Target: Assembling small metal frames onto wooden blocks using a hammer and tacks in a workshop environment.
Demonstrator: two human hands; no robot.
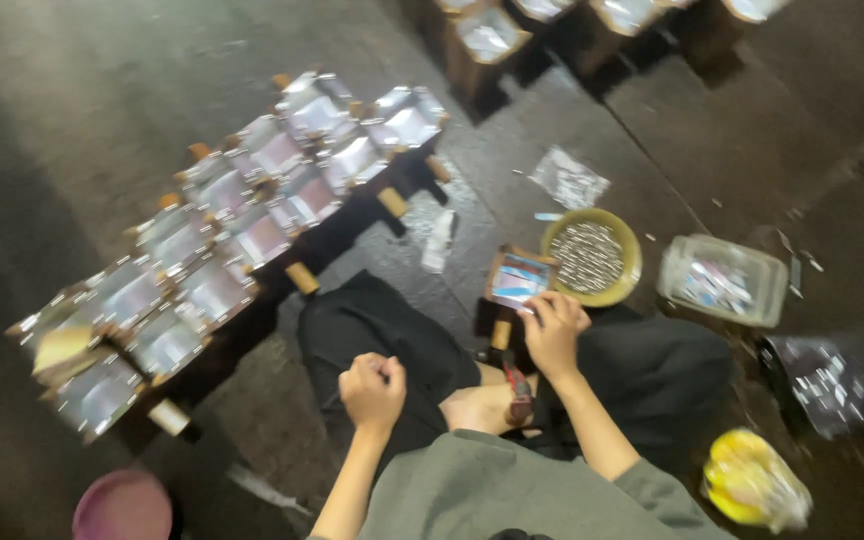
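The right hand [554, 330] is pressing its fingers on the small wooden frame [518, 280] at centre frame, beside the yellow bowl [592, 258]. The left hand [372, 390] is closing its grip into a fist; its content I cannot tell. Steady pressure is probably helping.

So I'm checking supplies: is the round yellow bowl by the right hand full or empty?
Not empty. The yellow bowl holds a layer of small pale pieces covering its bottom, just beyond the right hand. The blur hides what the pieces are.

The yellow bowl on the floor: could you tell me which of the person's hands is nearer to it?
Right. The right hand is just below and left of the yellow bowl, touching a small framed block. The left hand is farther left, over the lap.
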